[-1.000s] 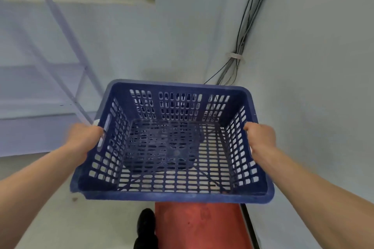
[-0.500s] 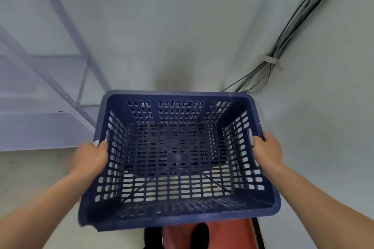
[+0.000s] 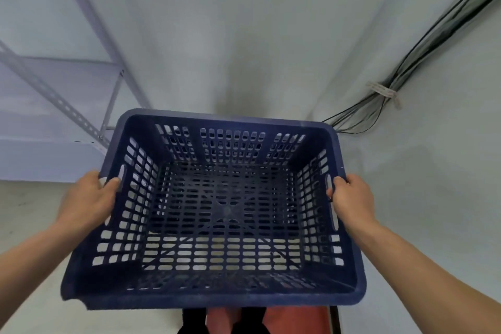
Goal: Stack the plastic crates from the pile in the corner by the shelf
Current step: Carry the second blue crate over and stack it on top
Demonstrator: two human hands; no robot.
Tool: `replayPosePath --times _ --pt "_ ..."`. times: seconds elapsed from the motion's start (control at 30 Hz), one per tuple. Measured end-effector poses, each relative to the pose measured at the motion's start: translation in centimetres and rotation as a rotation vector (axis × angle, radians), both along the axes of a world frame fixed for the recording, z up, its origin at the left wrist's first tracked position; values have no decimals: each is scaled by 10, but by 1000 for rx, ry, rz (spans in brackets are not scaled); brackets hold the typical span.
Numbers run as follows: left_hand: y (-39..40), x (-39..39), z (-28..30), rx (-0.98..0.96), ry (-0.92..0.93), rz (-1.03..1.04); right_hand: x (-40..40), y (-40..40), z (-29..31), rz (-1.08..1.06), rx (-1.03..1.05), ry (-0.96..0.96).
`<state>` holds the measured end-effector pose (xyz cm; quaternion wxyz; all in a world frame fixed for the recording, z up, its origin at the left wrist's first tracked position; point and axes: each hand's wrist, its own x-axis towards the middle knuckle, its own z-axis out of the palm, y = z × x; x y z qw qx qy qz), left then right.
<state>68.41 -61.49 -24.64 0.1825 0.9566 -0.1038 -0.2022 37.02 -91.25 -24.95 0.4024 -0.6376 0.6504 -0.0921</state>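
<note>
A dark blue perforated plastic crate [image 3: 225,293] fills the middle of the head view, held level in the air with its open top facing me. My left hand [image 3: 89,200] grips its left rim beside the handle slot. My right hand [image 3: 351,198] grips the right rim by the other slot. The crate is empty inside. The floor shows pale through its holes. A chipped, ragged corner marks the crate's near left rim.
A grey metal shelf frame [image 3: 89,35] stands at the left against the wall. Black cables [image 3: 412,68] tied with a strap run down the right wall into the corner. A red surface [image 3: 295,320] and dark shoes [image 3: 252,320] show below the crate.
The crate has dropped lower and come closer in view, and the camera has tilted down. Both hands keep the same grip on its side rims.
</note>
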Motion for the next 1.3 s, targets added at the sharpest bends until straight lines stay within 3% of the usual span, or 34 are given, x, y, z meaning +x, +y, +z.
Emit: replayPosePath --times 0.33,0.67,0.93,1.3 --pt "-13 13 -6 46 -1 1 19 9 -15 -50 19 -44" --pt "-46 51 5 -90 -13 -97 40 -21 1 -175 67 -191" --pt "-62 58 2 -225 87 -1 53 -28 12 -69 46 -223" --pt "-68 49 7 -187 96 64 62 -38 1 -30 -7 -231"
